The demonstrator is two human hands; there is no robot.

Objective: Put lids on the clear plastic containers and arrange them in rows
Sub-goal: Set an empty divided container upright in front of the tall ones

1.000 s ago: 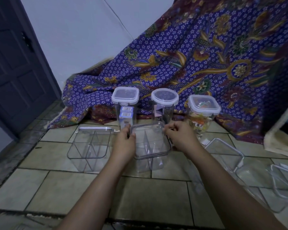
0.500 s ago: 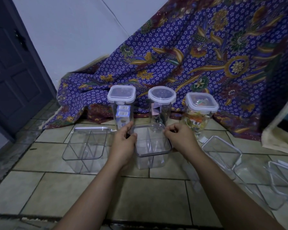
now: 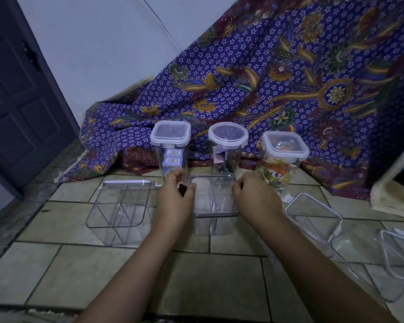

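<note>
A clear divided container (image 3: pixel 214 206) stands on the tiled floor in the middle, a clear lid resting on its top. My left hand (image 3: pixel 176 198) grips its left edge and my right hand (image 3: pixel 254 197) grips its right edge. To its left sits a second clear divided container (image 3: pixel 119 210) with its lid raised at the far rim. Behind stand three lidded containers: a square one (image 3: pixel 170 145) with small boxes inside, a round one (image 3: pixel 228 145), and a square one (image 3: pixel 285 157) with colourful contents.
More clear containers lie at the right: one tilted (image 3: pixel 313 217) and another (image 3: pixel 397 259) near the frame edge. A purple patterned cloth (image 3: pixel 278 78) drapes behind the row. A dark door (image 3: pixel 14 89) is at the left.
Both hands stayed on the middle container's sides. The lid now sits flatter on its top. The camera view shifted slightly.
</note>
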